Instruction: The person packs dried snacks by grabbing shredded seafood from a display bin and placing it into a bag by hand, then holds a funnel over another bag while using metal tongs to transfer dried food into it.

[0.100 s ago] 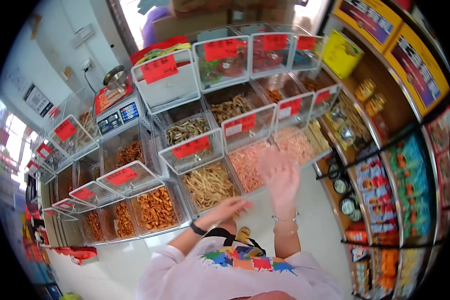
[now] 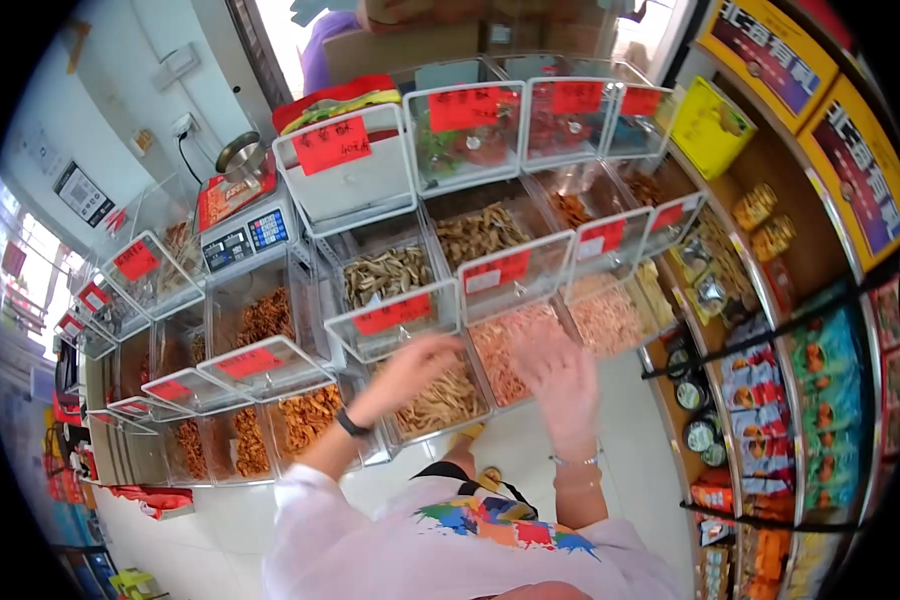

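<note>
My left hand point(image 2: 415, 367), with a black band on the wrist, reaches over a clear bin of pale yellowish dried strips point(image 2: 442, 398). Its fingers are stretched out, slightly blurred, and nothing shows in them. A bracelet circles the wrist of my right hand point(image 2: 562, 385), which is spread open in front of the bin of pink shreds point(image 2: 505, 345). A thin, whitish film like a clear plastic glove seems to cover that hand. Whether either hand touches the food is not clear. Behind them, a bin of small dried fish point(image 2: 388, 272) has a tilted clear lid point(image 2: 395, 318) with a red label.
Tiered clear bins of orange-brown snacks point(image 2: 305, 415) continue leftward. A digital scale point(image 2: 250, 240) carries a metal bowl point(image 2: 240, 155). Shelves of packaged goods point(image 2: 825, 390) line the right side. A yellow-green box point(image 2: 710, 128) stands at the back. Tiled floor point(image 2: 630, 420) lies below.
My left hand has lifted forward and to the left, from the front edge to above the yellowish strips. My right hand has shifted slightly back towards me. The view has tilted a little.
</note>
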